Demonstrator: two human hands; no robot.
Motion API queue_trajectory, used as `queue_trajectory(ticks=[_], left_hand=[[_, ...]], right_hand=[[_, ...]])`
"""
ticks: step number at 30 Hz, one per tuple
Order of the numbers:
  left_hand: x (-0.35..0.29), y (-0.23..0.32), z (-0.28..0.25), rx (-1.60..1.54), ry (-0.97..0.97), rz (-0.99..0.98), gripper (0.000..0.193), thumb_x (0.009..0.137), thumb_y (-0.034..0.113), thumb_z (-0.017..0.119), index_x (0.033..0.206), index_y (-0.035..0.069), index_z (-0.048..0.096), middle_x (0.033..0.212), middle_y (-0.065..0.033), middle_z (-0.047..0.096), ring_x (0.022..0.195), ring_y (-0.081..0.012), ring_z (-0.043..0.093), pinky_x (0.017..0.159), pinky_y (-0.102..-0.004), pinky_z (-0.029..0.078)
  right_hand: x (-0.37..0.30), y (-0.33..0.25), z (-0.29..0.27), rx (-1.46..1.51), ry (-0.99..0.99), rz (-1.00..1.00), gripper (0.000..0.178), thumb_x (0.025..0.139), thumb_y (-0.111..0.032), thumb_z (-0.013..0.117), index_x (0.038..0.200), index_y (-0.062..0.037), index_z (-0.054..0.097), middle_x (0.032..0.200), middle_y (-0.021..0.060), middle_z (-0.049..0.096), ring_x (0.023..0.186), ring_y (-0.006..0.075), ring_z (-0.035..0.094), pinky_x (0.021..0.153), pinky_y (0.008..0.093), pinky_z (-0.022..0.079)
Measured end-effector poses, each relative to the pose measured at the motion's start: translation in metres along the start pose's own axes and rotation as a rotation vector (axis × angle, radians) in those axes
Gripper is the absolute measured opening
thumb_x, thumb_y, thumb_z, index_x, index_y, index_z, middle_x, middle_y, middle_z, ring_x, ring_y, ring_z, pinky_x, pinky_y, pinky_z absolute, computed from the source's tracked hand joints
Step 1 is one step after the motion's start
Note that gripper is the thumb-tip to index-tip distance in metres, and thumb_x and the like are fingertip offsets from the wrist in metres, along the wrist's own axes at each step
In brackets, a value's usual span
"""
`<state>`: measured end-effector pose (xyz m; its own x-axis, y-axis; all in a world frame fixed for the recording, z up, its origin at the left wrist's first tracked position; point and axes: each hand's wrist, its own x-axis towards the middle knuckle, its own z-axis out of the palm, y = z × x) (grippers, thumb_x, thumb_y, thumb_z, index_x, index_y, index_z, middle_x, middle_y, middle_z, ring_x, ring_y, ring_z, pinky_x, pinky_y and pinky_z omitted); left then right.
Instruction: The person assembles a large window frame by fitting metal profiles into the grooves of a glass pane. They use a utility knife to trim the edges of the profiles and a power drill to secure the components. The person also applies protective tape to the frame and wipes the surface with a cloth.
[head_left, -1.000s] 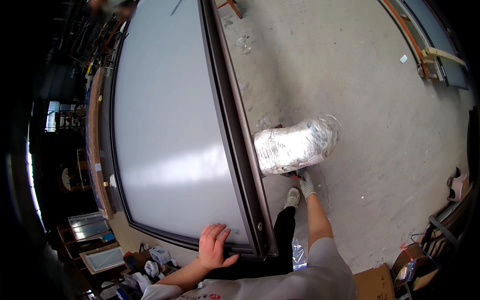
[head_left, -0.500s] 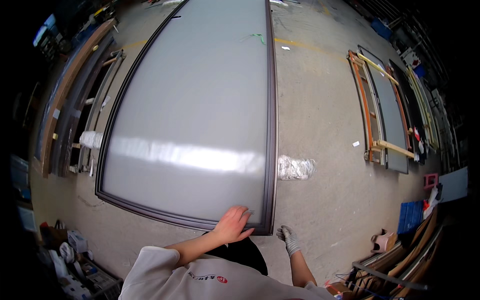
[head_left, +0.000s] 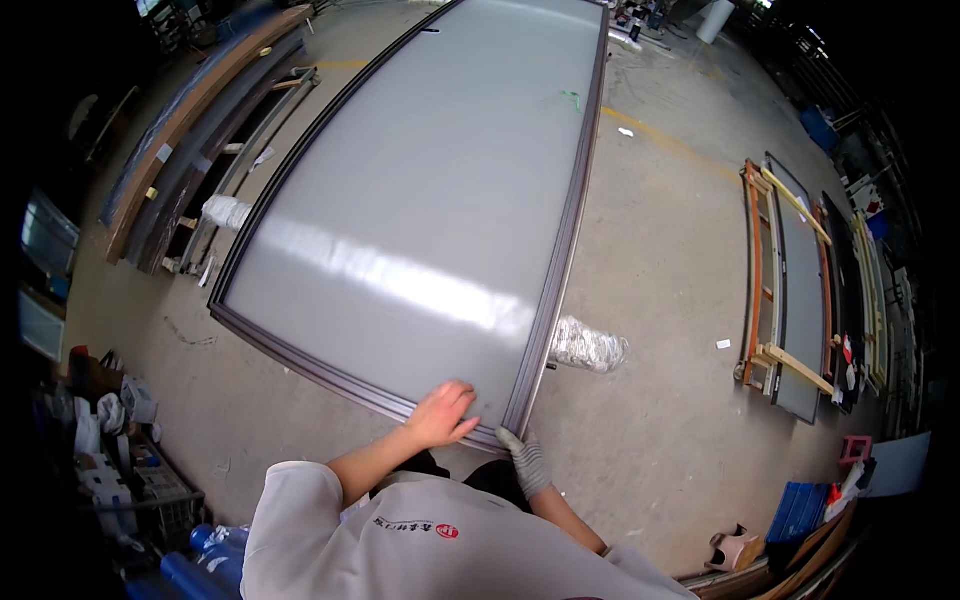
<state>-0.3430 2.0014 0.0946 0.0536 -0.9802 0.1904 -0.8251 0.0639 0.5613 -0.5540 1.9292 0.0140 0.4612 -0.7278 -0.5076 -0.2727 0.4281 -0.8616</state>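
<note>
A large framed panel (head_left: 400, 190), like a door or window leaf, lies flat in front of me. It has a frosted grey pane and a dark brown-grey frame (head_left: 560, 290). My bare left hand (head_left: 443, 413) rests over the pane near its near right corner, fingers bent and thumb apart, with nothing visible in it. At that same corner, my right hand (head_left: 527, 465), in a grey knitted glove, has its thumb on top of the frame; the other fingers wrap its outer edge and are partly hidden. A small green mark (head_left: 571, 99) shows on the far right of the pane.
Plastic-wrapped supports (head_left: 588, 345) stick out under the panel on both sides. Long boards and frames (head_left: 200, 130) stand at the left, a rack of frames (head_left: 790, 290) at the right. Boxes (head_left: 120, 450) lie near left; a pink stool (head_left: 735, 550) and blue crate (head_left: 797, 512) near right.
My right hand has come from beside the panel to its near right corner and taken hold of the frame. My left hand stays by that corner, fingers more bent. The view has turned.
</note>
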Motion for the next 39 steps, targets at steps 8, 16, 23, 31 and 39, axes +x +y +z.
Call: queue_trajectory(ticks=[8,16,23,31,39], left_hand=[[0.006,0.057,0.002,0.125,0.302,-0.276,0.026,0.075,0.013,0.064,0.098,0.002,0.057,0.105,-0.0139,0.055,0.098,-0.0332,0.052,0.083,-0.0403,0.045],[-0.068,0.091,0.006,0.02,0.432,-0.43,0.027,0.076,0.011,0.062,0.101,0.002,0.057,0.106,-0.012,0.055,0.099,-0.0314,0.052,0.085,-0.0394,0.045],[-0.172,-0.027,0.018,-0.668,0.956,-1.251,0.056,0.079,0.031,0.07,0.119,-0.002,0.047,0.118,-0.0168,0.05,0.105,-0.0249,0.053,0.091,-0.0359,0.042],[-0.182,-0.221,-0.122,-1.576,1.537,-0.94,0.052,0.076,0.036,0.075,0.107,0.0,0.054,0.097,-0.0091,0.061,0.086,-0.0169,0.06,0.069,-0.0279,0.049],[-0.176,-0.213,-0.144,-1.403,1.562,-1.177,0.032,0.072,0.026,0.08,0.081,0.008,0.054,0.078,-0.0022,0.06,0.063,-0.0098,0.057,0.051,-0.0235,0.045]], right_hand=[[-0.006,-0.047,0.006,0.126,-0.273,0.133,0.042,0.074,-0.012,0.07,0.113,-0.0008,0.057,0.101,0.0066,0.064,0.085,0.0161,0.06,0.078,0.029,0.048],[-0.004,-0.038,0.002,0.234,-0.287,0.219,0.048,0.077,-0.016,0.069,0.117,-0.0016,0.047,0.099,0.0123,0.06,0.076,0.023,0.064,0.052,0.0331,0.056],[0.0,-0.028,-0.001,0.005,-0.172,0.28,0.065,0.072,-0.046,0.069,0.114,-0.0017,0.047,0.092,0.0134,0.061,0.075,0.0247,0.064,0.052,0.0346,0.056],[-0.005,-0.035,0.014,-0.195,0.031,0.435,0.069,0.072,-0.072,0.051,0.096,-0.0078,0.061,0.068,0.0062,0.058,0.051,0.0176,0.056,0.04,0.0273,0.043],[-0.02,-0.027,0.03,-0.13,0.147,0.407,0.065,0.071,-0.072,0.053,0.086,-0.009,0.056,0.061,0.0032,0.047,0.042,0.0172,0.046,0.036,0.0278,0.036]])
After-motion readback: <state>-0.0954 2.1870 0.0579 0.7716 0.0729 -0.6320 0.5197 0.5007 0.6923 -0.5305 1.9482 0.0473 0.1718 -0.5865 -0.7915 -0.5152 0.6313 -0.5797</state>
